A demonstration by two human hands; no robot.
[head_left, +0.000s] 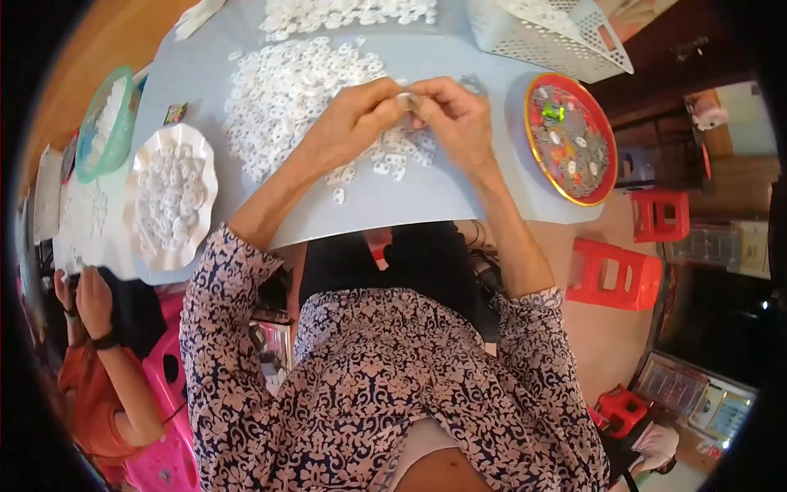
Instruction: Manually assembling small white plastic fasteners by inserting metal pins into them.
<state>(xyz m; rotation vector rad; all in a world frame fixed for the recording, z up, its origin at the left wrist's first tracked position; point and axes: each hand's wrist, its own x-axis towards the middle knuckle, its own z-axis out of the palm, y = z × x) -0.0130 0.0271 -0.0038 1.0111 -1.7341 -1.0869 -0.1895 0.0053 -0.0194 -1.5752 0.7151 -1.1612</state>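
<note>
My left hand (361, 115) and my right hand (456, 119) meet over the table, fingertips pinched together. Between them is a small white plastic piece (405, 99), mostly covered by the fingers. A wide heap of small white plastic pieces with holes (275, 98) spreads under and left of my hands. To the right stands a red round tray (610, 156) with a gold rim, holding many small grey metal parts and a few white pieces. On the left, a white scalloped plate (139, 238) is piled with more white pieces.
A grey perforated basket (533, 51) stands at the far right. Another pile of white pieces (348, 12) lies at the far edge. A green basket (123, 135) and a small wrapper (175, 113) are at left. A co-worker (115, 369) sits lower left; red stools (615, 275) stand right.
</note>
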